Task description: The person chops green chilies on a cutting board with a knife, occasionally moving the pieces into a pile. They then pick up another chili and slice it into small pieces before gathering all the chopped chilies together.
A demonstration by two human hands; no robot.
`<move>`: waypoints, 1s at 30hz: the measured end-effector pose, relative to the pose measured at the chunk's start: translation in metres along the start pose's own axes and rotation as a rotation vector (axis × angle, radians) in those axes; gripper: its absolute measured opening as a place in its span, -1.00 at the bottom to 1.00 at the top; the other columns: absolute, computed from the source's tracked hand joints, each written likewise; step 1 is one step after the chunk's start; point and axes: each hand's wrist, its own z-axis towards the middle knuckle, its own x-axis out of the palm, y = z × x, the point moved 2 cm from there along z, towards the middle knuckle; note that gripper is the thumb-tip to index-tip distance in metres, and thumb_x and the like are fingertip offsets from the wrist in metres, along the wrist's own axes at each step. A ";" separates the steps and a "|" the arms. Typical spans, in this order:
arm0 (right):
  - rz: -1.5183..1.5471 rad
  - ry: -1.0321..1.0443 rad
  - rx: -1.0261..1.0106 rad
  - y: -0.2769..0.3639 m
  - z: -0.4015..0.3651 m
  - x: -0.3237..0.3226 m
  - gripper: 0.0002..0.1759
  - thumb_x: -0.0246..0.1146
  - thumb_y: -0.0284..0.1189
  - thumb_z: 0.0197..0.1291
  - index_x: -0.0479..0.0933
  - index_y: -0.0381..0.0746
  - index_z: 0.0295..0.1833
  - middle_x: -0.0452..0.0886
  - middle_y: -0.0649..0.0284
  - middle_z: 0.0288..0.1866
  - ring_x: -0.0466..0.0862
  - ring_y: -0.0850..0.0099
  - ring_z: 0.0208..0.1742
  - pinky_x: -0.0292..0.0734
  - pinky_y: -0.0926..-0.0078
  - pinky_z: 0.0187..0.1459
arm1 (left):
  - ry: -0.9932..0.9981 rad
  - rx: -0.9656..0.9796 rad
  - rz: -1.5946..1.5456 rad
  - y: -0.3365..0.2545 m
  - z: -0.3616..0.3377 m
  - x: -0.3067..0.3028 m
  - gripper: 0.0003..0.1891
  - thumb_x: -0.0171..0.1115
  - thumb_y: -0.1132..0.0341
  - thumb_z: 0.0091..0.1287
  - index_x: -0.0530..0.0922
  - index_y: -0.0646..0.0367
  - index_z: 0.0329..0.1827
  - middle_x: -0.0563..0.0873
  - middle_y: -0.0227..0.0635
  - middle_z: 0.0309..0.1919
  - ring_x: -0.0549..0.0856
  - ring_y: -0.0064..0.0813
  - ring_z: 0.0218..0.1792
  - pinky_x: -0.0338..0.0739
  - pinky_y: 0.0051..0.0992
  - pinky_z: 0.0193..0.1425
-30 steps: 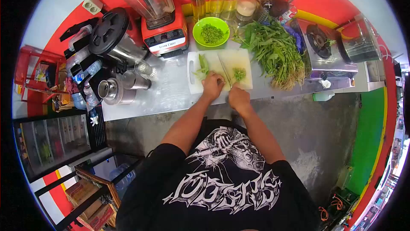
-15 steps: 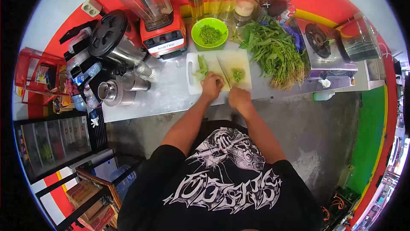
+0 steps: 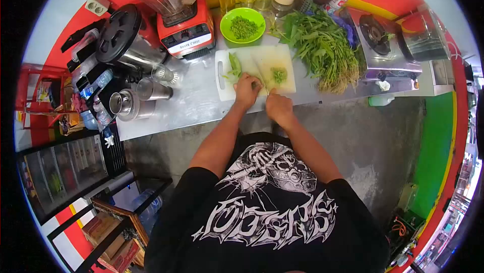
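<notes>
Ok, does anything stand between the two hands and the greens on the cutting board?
Nothing visible does. The left hand rests directly on the greens on the cutting board. The right hand grips the knife, whose blade lies between the left hand and the chopped pile.

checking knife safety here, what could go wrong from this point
1. The left hand pins the leaves right beside the knife in the right hand; a slip could nick fingers.
2. The chopped greens sit near the cutting board edge and may scatter onto the counter.
</notes>
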 end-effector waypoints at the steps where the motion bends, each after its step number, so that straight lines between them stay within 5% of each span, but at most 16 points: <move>1: 0.000 0.004 0.005 0.000 0.001 0.000 -0.63 0.08 -0.42 0.31 0.41 -0.39 0.16 0.77 -0.16 -0.08 0.78 -0.06 -0.01 0.64 -0.03 0.03 | 0.005 -0.002 -0.003 -0.001 -0.001 0.001 -0.85 0.53 0.33 0.18 0.75 0.10 -0.22 0.63 -0.30 -0.24 0.66 -0.28 -0.16 0.39 -0.23 -0.01; 5: 0.067 -0.038 0.056 0.002 0.017 -0.004 -0.71 0.14 -0.44 0.29 0.46 -0.33 0.08 0.78 -0.08 -0.08 0.81 0.02 -0.02 0.65 0.06 0.03 | 0.001 -0.106 -0.130 -0.002 0.002 -0.009 -0.81 0.56 0.29 0.20 0.77 0.15 -0.21 0.67 -0.28 -0.26 0.69 -0.36 -0.29 0.55 -0.38 -0.12; 8: 0.042 -0.034 0.012 0.001 0.020 0.001 -0.71 0.06 -0.42 0.31 0.42 -0.35 0.06 0.76 -0.19 -0.12 0.78 -0.11 -0.03 0.62 -0.05 0.01 | 0.051 -0.095 -0.249 0.005 0.002 -0.010 -0.81 0.56 0.37 0.18 0.77 0.18 -0.18 0.67 -0.24 -0.25 0.68 -0.38 -0.29 0.60 -0.38 -0.11; 15: 0.006 0.001 0.115 0.006 0.004 -0.003 -0.67 0.15 -0.48 0.27 0.43 -0.38 0.11 0.78 -0.08 -0.16 0.79 -0.03 -0.04 0.64 -0.04 -0.03 | 0.013 0.088 -0.142 0.007 -0.002 -0.009 -0.79 0.59 0.42 0.01 0.76 0.10 -0.29 0.64 -0.29 -0.25 0.66 -0.30 -0.29 0.56 -0.35 -0.14; 20: -0.060 -0.111 0.108 0.009 -0.010 0.017 -0.72 0.13 -0.42 0.32 0.46 -0.36 0.05 0.79 -0.02 -0.27 0.82 0.04 -0.26 0.69 0.06 -0.22 | 0.031 0.062 -0.090 0.008 -0.003 -0.006 -0.89 0.53 0.31 0.10 0.77 0.00 -0.33 0.64 -0.36 -0.18 0.68 -0.29 -0.11 0.40 -0.22 0.02; 30: 0.150 -0.045 0.058 0.007 0.001 0.007 -0.67 0.09 -0.48 0.31 0.43 -0.42 0.12 0.76 -0.16 -0.11 0.78 -0.07 -0.03 0.66 -0.03 0.01 | 0.017 -0.074 -0.030 -0.004 -0.005 -0.007 -0.92 0.49 0.37 0.10 0.78 0.01 -0.34 0.65 -0.24 -0.19 0.67 -0.11 -0.03 0.50 -0.11 0.05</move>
